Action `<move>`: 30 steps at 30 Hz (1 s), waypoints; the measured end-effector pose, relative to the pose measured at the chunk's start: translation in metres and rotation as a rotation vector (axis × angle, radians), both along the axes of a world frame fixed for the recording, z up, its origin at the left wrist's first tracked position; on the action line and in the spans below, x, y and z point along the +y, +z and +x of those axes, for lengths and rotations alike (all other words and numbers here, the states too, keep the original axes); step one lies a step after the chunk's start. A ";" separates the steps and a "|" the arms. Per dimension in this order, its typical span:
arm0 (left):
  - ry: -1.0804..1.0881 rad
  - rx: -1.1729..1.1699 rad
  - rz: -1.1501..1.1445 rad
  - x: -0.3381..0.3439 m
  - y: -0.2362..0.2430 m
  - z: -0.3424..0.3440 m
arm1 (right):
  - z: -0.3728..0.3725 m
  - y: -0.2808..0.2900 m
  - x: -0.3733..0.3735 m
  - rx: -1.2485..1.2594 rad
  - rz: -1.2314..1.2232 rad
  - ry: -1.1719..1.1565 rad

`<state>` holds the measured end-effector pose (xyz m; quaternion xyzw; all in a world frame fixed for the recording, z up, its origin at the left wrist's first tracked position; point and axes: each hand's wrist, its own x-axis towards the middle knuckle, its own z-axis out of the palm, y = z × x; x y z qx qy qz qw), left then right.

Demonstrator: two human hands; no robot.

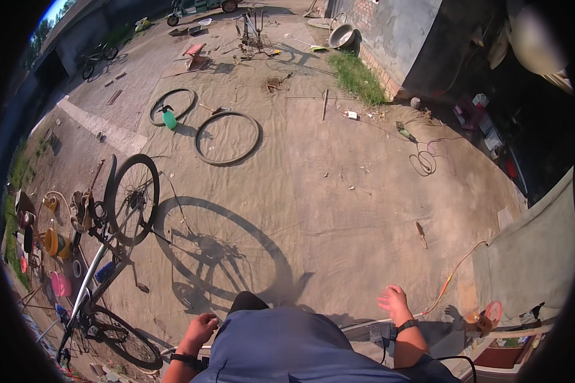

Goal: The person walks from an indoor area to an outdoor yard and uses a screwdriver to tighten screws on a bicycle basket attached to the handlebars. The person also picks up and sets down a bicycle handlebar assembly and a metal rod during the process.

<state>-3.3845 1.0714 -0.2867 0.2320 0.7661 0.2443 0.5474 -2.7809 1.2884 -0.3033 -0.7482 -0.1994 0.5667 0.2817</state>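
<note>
My left hand (202, 328) hangs low beside my blue shirt (281, 345), its fingers loosely curled together with nothing visible in them. Out to the right, my right hand (393, 300) is held above the ground with its fingers apart and nothing in it. Neither hand touches an object. Nearest on the left stands a bicycle (91, 271) with a silver and dark frame; one wheel (155, 191) faces away from me. That wheel's large shadow (268, 239) falls across the tan ground sheet (338, 191).
Two loose bicycle tyres (257, 142) lie ahead, beside a green spray bottle (169, 119). A wooden-handled tool (421, 235) lies at right, near an orange-red hose (446, 286). Buckets (61, 285) crowd the far left. Farther off are a red stool (195, 50) and a metal basin (342, 36).
</note>
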 end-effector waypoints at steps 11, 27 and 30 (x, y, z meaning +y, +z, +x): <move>-0.208 0.062 -0.051 0.326 -0.062 -0.110 | -0.151 -0.018 0.319 -0.029 -0.025 0.270; -0.162 0.145 0.073 0.818 -0.027 -0.204 | -0.193 -0.034 0.700 -0.006 -0.185 0.147; -0.090 0.085 0.017 0.859 -0.007 -0.205 | -0.222 -0.020 0.831 -0.008 -0.139 0.222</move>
